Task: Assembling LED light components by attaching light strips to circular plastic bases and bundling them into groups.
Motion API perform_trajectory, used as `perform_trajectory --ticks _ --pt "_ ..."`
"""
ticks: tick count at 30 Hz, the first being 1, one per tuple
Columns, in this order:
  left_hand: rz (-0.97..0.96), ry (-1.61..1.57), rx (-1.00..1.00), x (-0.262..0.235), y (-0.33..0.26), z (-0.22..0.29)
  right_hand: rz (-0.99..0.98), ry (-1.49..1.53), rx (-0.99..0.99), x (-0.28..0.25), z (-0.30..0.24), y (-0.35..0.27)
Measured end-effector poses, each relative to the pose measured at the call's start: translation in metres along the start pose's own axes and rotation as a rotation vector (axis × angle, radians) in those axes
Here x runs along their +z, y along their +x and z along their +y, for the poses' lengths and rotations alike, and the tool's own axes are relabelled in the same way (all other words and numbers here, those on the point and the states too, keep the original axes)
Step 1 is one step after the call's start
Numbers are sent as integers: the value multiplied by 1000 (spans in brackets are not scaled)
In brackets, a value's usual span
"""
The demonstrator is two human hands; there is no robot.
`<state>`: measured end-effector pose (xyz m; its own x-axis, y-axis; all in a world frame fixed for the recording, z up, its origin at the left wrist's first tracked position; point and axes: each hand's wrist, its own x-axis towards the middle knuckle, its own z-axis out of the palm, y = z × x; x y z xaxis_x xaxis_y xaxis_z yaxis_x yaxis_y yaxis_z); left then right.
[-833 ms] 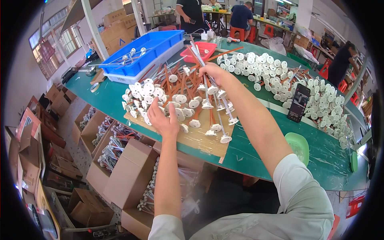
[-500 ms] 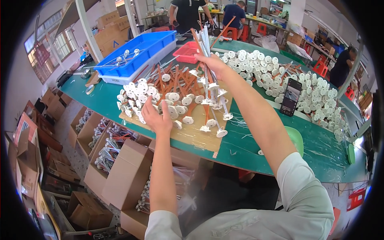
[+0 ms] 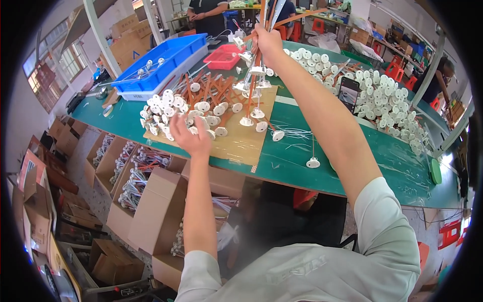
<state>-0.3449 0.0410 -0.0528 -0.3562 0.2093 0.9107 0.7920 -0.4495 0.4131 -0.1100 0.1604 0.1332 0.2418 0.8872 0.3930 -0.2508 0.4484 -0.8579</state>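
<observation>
Worker in a pale shirt (image 3: 302, 274) sat or stood at the near edge of the green table (image 3: 387, 166); couldn't tell which. Cardboard boxes (image 3: 157, 211) stood on the floor to the left, some full of more disc-ended sticks. Left hand (image 3: 192, 139) was spread wide, thumb apart, palm apparently bare, right at the near edge of a heap (image 3: 203, 106) of white discs on orange and grey sticks; contact with the discs couldn't be told. Heap lay partly on a brown sheet (image 3: 244, 146). Right of the sheet: loose white wires (image 3: 292, 133) and one lone disc (image 3: 313, 162) on a thin stick. Right hand (image 3: 267, 43) was high over the far side of the sheet, closed around a bundle (image 3: 258, 70) of sticks, nearly upright, discs at the bottom, one orange stick poking out sideways. Phone (image 3: 348, 94) stood propped before a second disc heap (image 3: 382, 103). Farther off, left: blue tray (image 3: 173, 69) with a few disc sticks, pink basket (image 3: 221, 64) just beside. Back of room: a dark-clothed co-worker (image 3: 209, 21), red stools (image 3: 395, 71).
</observation>
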Motion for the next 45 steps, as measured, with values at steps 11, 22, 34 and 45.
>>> perform_trajectory --ticks 11,22,34,45 --pt "-1056 -1039 -640 20 9 130 -193 110 18 -55 -146 -89" --pt "-1032 -1222 -470 54 -55 322 142 -581 -306 -322 -211 -181" --pt "-1027 -1176 -223 107 -68 556 241 -1177 -841 -434 -170 -225" --pt "-1382 -1249 -335 140 -104 548 172 -1347 -12 -450 -185 -267"
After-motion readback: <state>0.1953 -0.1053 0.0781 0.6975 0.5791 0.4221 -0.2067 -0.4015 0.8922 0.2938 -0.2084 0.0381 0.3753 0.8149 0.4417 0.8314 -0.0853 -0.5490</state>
